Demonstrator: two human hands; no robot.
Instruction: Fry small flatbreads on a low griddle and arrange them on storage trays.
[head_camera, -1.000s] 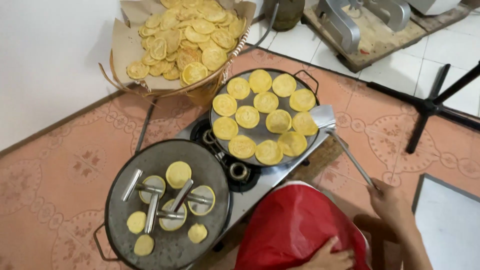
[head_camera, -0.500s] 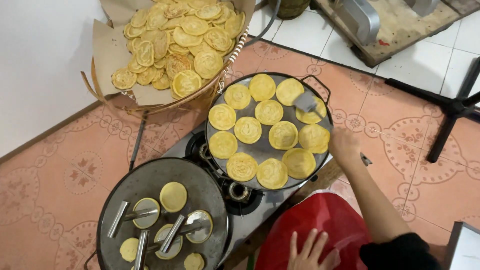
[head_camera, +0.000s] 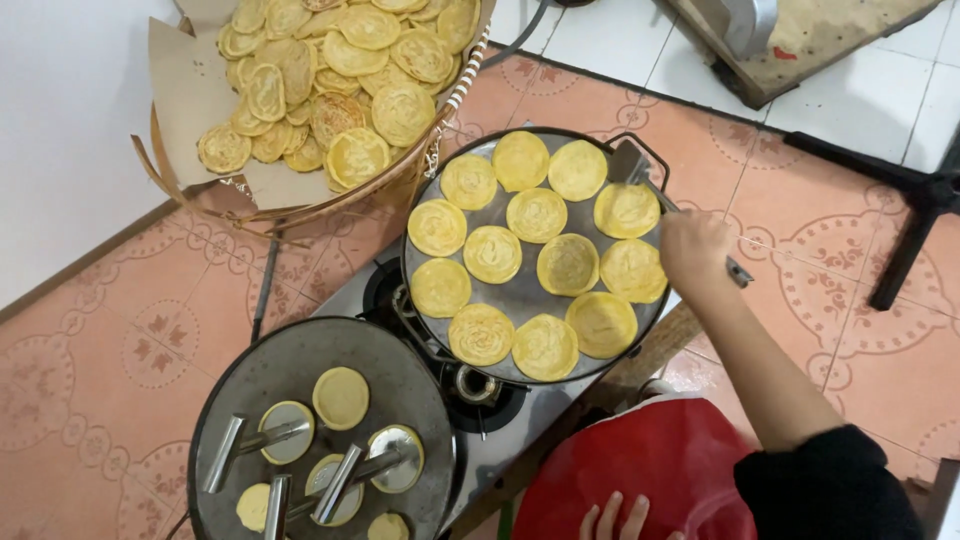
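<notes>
My right hand (head_camera: 695, 250) grips a metal spatula (head_camera: 640, 170) whose blade lies at the far right rim of a round griddle pan (head_camera: 520, 300). Several yellow flat cakes (head_camera: 536, 215) cover that pan. My left hand (head_camera: 618, 520) rests, fingers spread, on a red cloth (head_camera: 650, 470) at the bottom edge. A second round pan (head_camera: 300, 380) at the lower left holds a few pale discs and several metal presses (head_camera: 335, 485).
A paper-lined woven basket (head_camera: 200, 200) piled with cooked cakes (head_camera: 330, 80) stands at the upper left. Both pans sit on a gas stove (head_camera: 480, 390) on a patterned orange tile floor. A black stand leg (head_camera: 900, 250) crosses the right side.
My right hand has come forward over the right rim of the griddle with the spatula. My left hand has settled on the red cloth. The view has tilted closer to the pans.
</notes>
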